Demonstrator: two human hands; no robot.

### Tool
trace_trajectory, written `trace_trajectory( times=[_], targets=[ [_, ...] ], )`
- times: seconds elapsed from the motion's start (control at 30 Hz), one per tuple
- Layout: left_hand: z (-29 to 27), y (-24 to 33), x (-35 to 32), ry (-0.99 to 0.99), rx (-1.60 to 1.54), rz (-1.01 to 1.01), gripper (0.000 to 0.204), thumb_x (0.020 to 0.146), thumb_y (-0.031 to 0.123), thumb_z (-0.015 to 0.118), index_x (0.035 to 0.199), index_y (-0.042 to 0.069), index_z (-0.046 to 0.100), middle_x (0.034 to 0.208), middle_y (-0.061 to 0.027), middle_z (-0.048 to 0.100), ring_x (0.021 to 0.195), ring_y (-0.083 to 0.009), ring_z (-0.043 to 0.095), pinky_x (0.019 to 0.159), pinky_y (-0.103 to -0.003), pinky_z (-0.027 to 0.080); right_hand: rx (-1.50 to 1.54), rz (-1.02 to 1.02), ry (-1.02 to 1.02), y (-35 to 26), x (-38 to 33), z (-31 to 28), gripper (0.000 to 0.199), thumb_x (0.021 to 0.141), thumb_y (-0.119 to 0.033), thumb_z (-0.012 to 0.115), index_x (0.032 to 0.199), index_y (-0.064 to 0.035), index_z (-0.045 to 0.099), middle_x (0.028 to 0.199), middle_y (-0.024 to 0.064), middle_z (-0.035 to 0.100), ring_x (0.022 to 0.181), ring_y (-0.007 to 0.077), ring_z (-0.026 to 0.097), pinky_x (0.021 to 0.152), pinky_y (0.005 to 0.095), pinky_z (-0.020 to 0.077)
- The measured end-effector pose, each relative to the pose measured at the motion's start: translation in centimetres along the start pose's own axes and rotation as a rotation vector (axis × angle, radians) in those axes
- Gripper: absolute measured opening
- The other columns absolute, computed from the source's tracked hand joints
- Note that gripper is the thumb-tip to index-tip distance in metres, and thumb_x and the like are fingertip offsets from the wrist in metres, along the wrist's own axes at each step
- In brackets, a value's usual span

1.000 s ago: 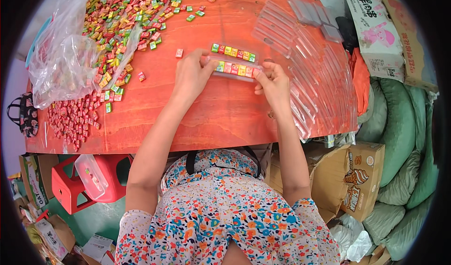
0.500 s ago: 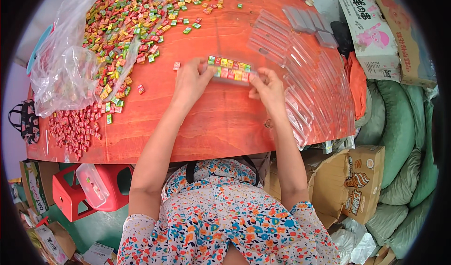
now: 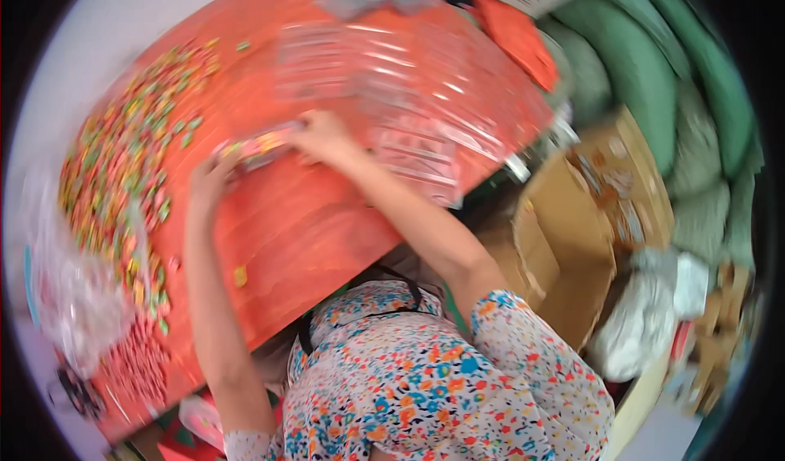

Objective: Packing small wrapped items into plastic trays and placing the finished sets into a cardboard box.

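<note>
Row of coloured candies [image 3: 260, 144] on the orange table [image 3: 311, 232], blurred, left hand [image 3: 211, 179] at its left end, right hand [image 3: 323, 136] at its right end, grip unclear, loose candy heap [image 3: 123, 166] left, clear wrappers [image 3: 392, 93] beyond.

The bench [image 3: 311, 232] looks like wood painted orange-red, its finish matt and streaky with the grain showing. On its far side from the person lie clear plastic sleeves [image 3: 409, 93], glossy and catching bright glints. Left of the bench a thin transparent plastic bag [image 3: 74, 297] looks crinkled and shiny. Right of the bench stands a brown cardboard box [image 3: 572, 240], dull and rough, beside green sacks [image 3: 654, 76] of matt woven cloth.
</note>
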State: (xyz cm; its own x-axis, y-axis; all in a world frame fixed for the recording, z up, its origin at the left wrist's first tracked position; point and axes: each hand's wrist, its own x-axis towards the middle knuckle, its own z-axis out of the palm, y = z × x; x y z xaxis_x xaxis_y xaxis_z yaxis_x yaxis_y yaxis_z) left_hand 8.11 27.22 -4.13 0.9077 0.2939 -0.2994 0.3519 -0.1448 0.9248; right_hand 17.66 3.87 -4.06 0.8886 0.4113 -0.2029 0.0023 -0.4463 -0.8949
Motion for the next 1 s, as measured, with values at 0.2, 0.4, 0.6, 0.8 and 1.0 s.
trace_trajectory(
  times=[0.2, 0.4, 0.6, 0.8, 1.0],
  targets=[
    [4.5, 4.3, -4.9, -0.1, -0.458, 0.059, 0.027, 0.093, 0.017, 0.069, 0.113, 0.002, 0.061, 0.107, -0.0061, 0.067, 0.091, -0.0132, 0.067, 0.083, -0.028, 0.059, 0.394, -0.121, 0.108, -1.4, -8.2, -5.6, 0.056, 0.084, -0.033, 0.08, 0.117, 0.0068, 0.057, 0.094, 0.0129, 0.068, 0.067, 0.0168, 0.07, 0.055, 0.029, 0.0583],
    [16.9, 8.0, -8.1, -0.325, -0.447, 0.104, 0.029, 0.093, 0.013, 0.068, 0.118, 0.003, 0.059, 0.11, -0.0065, 0.067, 0.097, -0.0128, 0.067, 0.085, -0.029, 0.058, 0.755, -0.099, 0.196, 3.9, -15.5, -13.7, 0.041, 0.091, -0.022, 0.074, 0.12, -0.0027, 0.053, 0.103, 0.0081, 0.065, 0.09, 0.016, 0.07, 0.063, 0.0286, 0.061],
    [24.5, 9.0, -13.3, -0.333, 0.211, 0.687, 0.063, 0.078, 0.009, 0.083, 0.134, 0.002, 0.056, 0.107, -0.0078, 0.064, 0.092, -0.0181, 0.065, 0.079, -0.032, 0.055, 0.927, 0.022, 0.555, 10.8, -25.9, -21.9, 0.038, 0.093, -0.019, 0.07, 0.123, -0.0036, 0.054, 0.109, 0.0109, 0.065, 0.094, 0.0214, 0.069, 0.072, 0.0341, 0.0625],
    [26.4, 6.9, -14.0, -0.458, 0.53, 1.151, 0.046, 0.074, 0.015, 0.084, 0.116, 0.003, 0.067, 0.102, -0.0106, 0.066, 0.091, -0.0276, 0.065, 0.075, -0.038, 0.053, 1.051, 0.124, 1.047, 28.7, -34.9, -28.6, 0.034, 0.094, -0.023, 0.069, 0.121, -0.0034, 0.058, 0.102, 0.0104, 0.068, 0.086, 0.0209, 0.069, 0.071, 0.0276, 0.0607],
    [33.8, 11.2, -10.9, -0.598, 0.72, 1.369, 0.055, 0.081, 0.02, 0.077, 0.13, 0.002, 0.058, 0.125, -0.0141, 0.059, 0.117, -0.032, 0.056, 0.101, -0.044, 0.045, 1.035, 0.337, 1.402, 41.4, -38.1, -29.5, 0.032, 0.094, -0.023, 0.069, 0.116, -0.0024, 0.059, 0.099, 0.0109, 0.068, 0.082, 0.0217, 0.07, 0.07, 0.0291, 0.0614]
  ],
)
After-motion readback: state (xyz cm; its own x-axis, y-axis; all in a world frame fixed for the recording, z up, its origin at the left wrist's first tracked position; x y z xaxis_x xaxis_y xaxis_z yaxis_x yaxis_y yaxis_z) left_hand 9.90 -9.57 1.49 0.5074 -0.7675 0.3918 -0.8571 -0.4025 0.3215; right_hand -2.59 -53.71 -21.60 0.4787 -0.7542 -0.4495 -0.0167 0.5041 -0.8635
